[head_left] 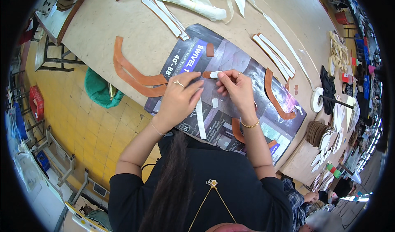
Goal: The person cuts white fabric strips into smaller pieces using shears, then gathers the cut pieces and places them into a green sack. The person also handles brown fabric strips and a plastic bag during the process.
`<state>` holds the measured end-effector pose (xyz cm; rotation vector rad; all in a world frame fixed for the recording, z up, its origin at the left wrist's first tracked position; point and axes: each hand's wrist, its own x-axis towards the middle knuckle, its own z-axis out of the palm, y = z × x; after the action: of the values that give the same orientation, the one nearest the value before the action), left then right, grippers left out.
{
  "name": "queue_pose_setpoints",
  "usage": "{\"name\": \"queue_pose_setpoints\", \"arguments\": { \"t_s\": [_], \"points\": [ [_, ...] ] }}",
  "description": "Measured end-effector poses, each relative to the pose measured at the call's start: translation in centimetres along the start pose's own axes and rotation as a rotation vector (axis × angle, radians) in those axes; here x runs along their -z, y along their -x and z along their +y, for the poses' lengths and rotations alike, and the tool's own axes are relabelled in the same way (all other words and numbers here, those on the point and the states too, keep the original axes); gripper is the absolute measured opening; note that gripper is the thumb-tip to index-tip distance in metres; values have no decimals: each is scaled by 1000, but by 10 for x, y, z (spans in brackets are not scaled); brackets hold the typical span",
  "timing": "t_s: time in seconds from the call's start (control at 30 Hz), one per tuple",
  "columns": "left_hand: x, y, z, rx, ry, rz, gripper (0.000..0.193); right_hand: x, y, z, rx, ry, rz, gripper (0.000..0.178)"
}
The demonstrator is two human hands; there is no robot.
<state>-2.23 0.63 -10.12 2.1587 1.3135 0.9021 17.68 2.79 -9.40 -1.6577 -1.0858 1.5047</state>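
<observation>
At the frame's centre, both hands are working a small brown leather strip [210,74] over a glossy printed sheet [263,81] that is shielding the table [135,22]. The left hand [177,100] is steadying it, fingers pressed together, while the right hand [236,88] is pinching its white tape end.

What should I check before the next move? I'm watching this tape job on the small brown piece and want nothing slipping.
1. Small brown piece pinched by both hands: ok, left hand and right hand meet on it.
2. White tape sits on the piece's end: ok; whether it is fully stuck, cannot tell.
3. Piece is over the printed sheet, not the bare table: ok.
4. Loose white strip lies flat near the left wrist: ok.
5. Curved brown strips lie apart from the hands: ok.
</observation>
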Motion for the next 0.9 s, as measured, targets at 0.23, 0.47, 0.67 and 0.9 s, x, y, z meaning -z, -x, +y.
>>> {"name": "queue_pose_setpoints", "arguments": {
  "t_s": [0.23,0.47,0.67,0.9],
  "points": [
    [-11,8,-2,-71,-253,-171,38,-21,3,1,-84,31,92,26],
    [-11,10,-3,-74,-243,-161,35,-31,2,3,-13,143,182,27],
    [-10,10,-7,-67,-197,-151,28,-32,3,1,-6,171,190,26],
    [-10,10,-7,-87,-200,-169,22,-32,3,2,5,188,193,27]
  ]
}}
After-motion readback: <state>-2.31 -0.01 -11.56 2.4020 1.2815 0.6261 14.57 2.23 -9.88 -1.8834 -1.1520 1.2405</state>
